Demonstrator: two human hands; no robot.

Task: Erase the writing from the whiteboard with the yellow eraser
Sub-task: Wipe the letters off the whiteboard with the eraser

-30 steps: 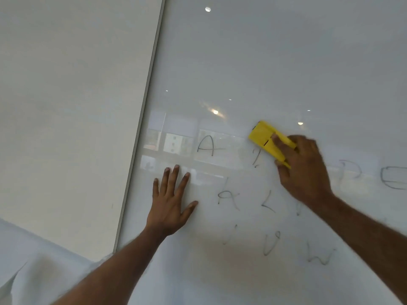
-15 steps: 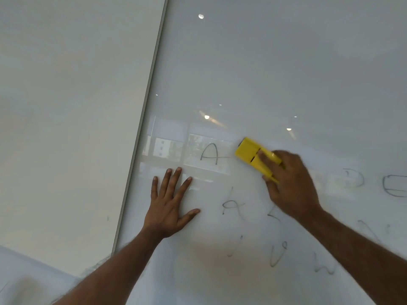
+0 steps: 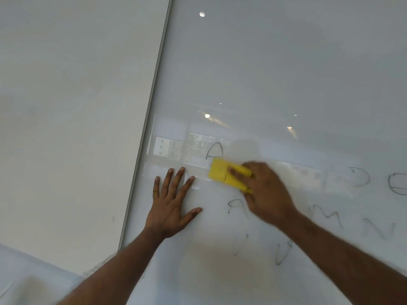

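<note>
1. Head view: the whiteboard [image 3: 286, 73] filled most of the frame, its metal edge [image 3: 152, 111] running diagonally down the left, with a plain wall [image 3: 66, 106] beyond it.
2. The left hand [image 3: 170, 208] lay flat on the board with fingers spread, grasping nothing, palm pressed to the surface near the board's left edge.
3. The right hand [image 3: 264, 194] gripped the yellow eraser [image 3: 224, 173], fingers curled over its top and pressing it to the board; the hand was motion-blurred.
4. The eraser sat just right of the left hand's fingertips, directly below a partly wiped letter "A" [image 3: 214, 150], touching or almost touching its lower strokes; the blur made that hard to settle.
5. Below the right hand a looped mark [image 3: 234, 204] showed, and fainter strokes [image 3: 284, 253] lay lower down.
6. To the right, well apart from the eraser, stood a "D" [image 3: 361, 177] and a partly cropped letter [image 3: 397, 183], with wavy letters [image 3: 330, 214] beneath them.
7. Ceiling light reflections [image 3: 202, 14] dotted the glossy upper board.
</note>
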